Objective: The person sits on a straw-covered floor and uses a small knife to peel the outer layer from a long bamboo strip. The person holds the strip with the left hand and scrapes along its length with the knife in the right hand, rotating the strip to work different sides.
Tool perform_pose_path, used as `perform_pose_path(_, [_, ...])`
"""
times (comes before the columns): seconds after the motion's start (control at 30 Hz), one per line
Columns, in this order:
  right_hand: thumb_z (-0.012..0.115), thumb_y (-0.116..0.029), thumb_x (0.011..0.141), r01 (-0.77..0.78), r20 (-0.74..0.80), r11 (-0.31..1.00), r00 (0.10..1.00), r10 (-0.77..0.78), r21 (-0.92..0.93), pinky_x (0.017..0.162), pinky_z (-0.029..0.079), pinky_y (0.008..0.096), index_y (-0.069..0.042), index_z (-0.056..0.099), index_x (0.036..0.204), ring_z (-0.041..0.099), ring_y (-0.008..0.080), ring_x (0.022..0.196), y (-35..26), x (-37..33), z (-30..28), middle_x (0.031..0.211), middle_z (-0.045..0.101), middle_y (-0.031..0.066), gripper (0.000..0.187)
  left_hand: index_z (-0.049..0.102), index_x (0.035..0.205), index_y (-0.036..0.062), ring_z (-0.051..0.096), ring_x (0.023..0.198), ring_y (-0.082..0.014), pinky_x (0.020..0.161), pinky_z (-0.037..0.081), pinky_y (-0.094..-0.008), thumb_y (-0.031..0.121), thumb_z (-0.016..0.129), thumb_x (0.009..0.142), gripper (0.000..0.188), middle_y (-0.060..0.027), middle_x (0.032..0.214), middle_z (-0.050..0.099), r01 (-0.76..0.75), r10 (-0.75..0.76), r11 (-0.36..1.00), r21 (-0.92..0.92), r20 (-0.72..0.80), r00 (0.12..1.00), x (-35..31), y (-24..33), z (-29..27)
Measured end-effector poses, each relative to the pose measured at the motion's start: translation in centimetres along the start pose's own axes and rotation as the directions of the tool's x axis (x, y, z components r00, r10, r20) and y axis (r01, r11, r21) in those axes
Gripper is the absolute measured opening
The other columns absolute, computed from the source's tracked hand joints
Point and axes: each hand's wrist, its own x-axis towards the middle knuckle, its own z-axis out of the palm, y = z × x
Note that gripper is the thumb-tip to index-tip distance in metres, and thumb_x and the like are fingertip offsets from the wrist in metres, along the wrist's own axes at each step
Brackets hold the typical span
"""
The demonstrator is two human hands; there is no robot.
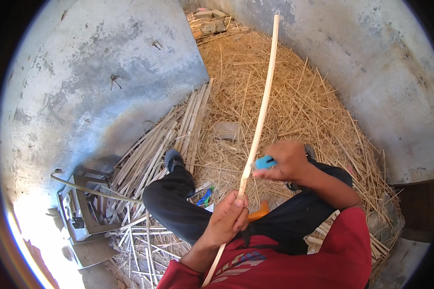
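Note:
A long, pale strip of split wood or bamboo [264,108] slants up from my lap and away from me. My left hand [229,216] is closed around its lower part, in front of my red shirt. In my right hand [290,161] is a blue-handled cutter knife [265,162], its front end against the strip a little above my left hand. The blade itself is too small to make out. An orange handle [259,212] lies across my lap just right of my left hand; a dark part beside it is partly hidden by that hand.
Loose straw and shavings [279,96] cover the floor ahead. Stacked strips [154,135] lie front left, near a wooden box-like frame [84,212] and a bent stick [96,191]. A small blue item [205,196] lies between my legs. Worn plaster walls [106,62] stand on both sides.

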Motion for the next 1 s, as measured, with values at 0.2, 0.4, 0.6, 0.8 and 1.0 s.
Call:
perform_pose_path(0.2, [0.064,-0.072,0.07,0.059,-0.026,0.998,0.998,-0.06,-0.008,0.04,0.039,0.0353,-0.013,0.047,0.053,0.051,0.0232,0.04,-0.9,-0.2,0.3,0.046,0.046,0.0037,0.063,0.043,0.098,0.0102,0.024,0.042,-0.0056,0.049,0.026,-0.0233,0.029,0.037,0.104,0.021,0.0047,0.052,0.032,0.043,-0.04,0.995,-0.092,0.033,0.999,0.5,0.1,0.7])
perform_pose_path(0.4, [0.062,-0.074,0.07,-0.122,-0.022,0.99,0.992,0.121,-0.075,0.039,0.039,0.0366,-0.012,0.049,0.053,0.052,0.0227,0.04,2.4,1.0,-0.3,0.046,0.047,0.0046,0.065,0.043,0.098,0.0108,0.024,0.042,-0.0056,0.049,0.026,-0.0234,0.029,0.038,0.104,0.019,0.0047,0.052,0.032,0.046,-0.043,0.994,-0.098,0.033,0.999,0.1,0.2,0.6])
perform_pose_path(0.6, [0.062,-0.073,0.07,0.077,-0.081,0.99,0.993,-0.087,-0.121,0.039,0.039,0.0369,-0.012,0.049,0.054,0.053,0.0241,0.042,1.6,0.4,0.8,0.048,0.048,0.0051,0.065,0.042,0.098,0.0112,0.024,0.042,-0.0058,0.049,0.027,-0.0235,0.029,0.038,0.103,0.019,0.005,0.052,0.031,0.056,-0.053,0.993,-0.101,0.031,0.998,0.0,-0.1,0.8])
perform_pose_path(0.8, [0.055,-0.076,0.074,-0.072,-0.051,0.996,0.996,0.069,-0.06,0.04,0.039,0.038,-0.013,0.051,0.057,0.051,0.0248,0.041,2.1,0.4,0.9,0.048,0.045,0.0038,0.066,0.041,0.097,0.0087,0.024,0.042,-0.0056,0.047,0.027,-0.0227,0.027,0.038,0.104,0.02,0.0032,0.054,0.033,0.07,-0.068,0.988,-0.139,0.016,0.998,0.2,0.2,0.8])
perform_pose_path(1.0, [0.051,-0.069,0.083,-0.03,-0.214,0.99,0.977,-0.001,-0.138,0.037,0.035,0.0359,-0.013,0.053,0.058,0.048,0.0219,0.039,6.1,1.1,0.7,0.048,0.046,0.0045,0.061,0.042,0.098,0.009,0.024,0.042,-0.0057,0.047,0.027,-0.0225,0.026,0.038,0.104,0.019,0.0033,0.054,0.032,0.082,-0.076,0.984,-0.155,0.045,0.996,0.0,-0.2,1.1])
